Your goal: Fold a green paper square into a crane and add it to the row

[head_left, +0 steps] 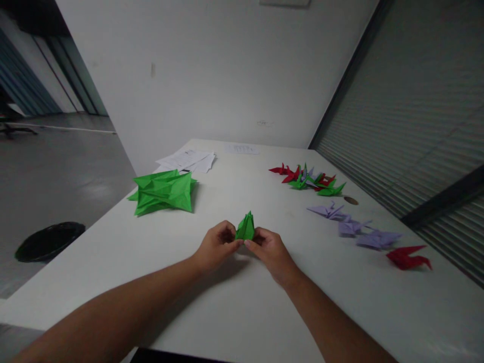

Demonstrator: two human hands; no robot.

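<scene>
A small folded piece of green paper [245, 227] points upward above the white table [234, 312], near the middle of the view. My left hand [218, 245] pinches its lower left side between thumb and fingers. On the other side, my right hand [271, 249] grips the lower right corner, with both thumbs close together at the bottom edge. A stack of creased green sheets [164, 192] lies to the left, beyond my left hand. Folded purple cranes [350, 227] and a red crane [406, 257] rest to the right.
Red, green and purple cranes [310, 179] are heaped at the back right, near a round hole [351, 200]. Printed papers [187, 160] lie at the back left. A black bin [50, 242] stands on the floor at left. Window blinds [419, 101] border the right side.
</scene>
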